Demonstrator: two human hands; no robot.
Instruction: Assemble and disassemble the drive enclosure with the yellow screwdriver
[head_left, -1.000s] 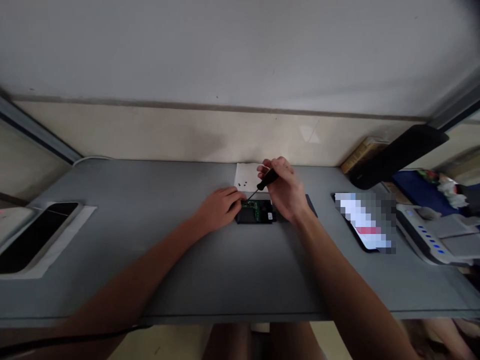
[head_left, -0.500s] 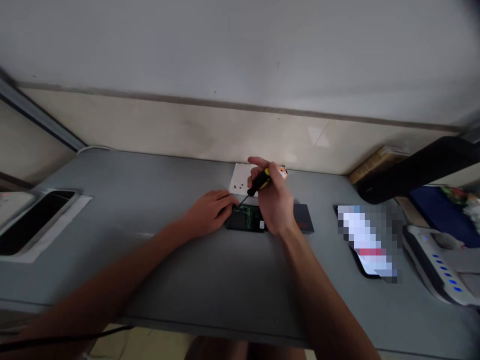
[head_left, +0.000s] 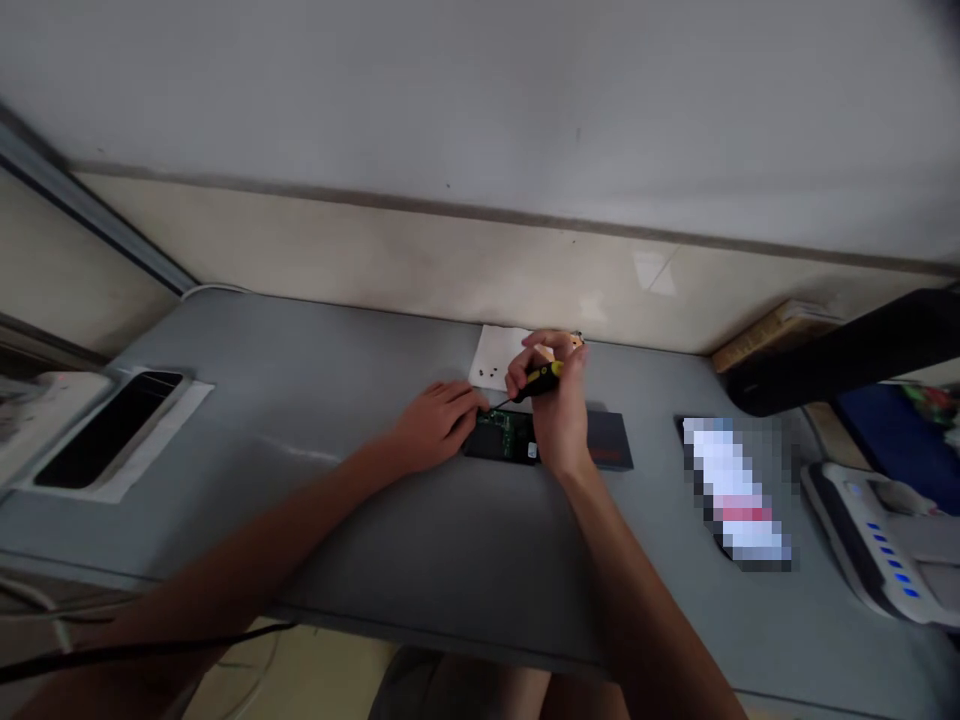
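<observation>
Yellow screwdriver (head_left: 541, 380) clamped in right-hand fingers (head_left: 544, 345); left-hand fingers (head_left: 465, 400) together on green circuit board (head_left: 504, 435); label (head_left: 532, 451) unreadable.

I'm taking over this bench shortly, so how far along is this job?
Looks done: several small dark screws lie on the white paper sheet. In hand: the right hand grips a black-and-yellow screwdriver, its thin tip at the green circuit board; the left hand sits at the board's edge. Left: too small to tell whether screws remain.
</observation>
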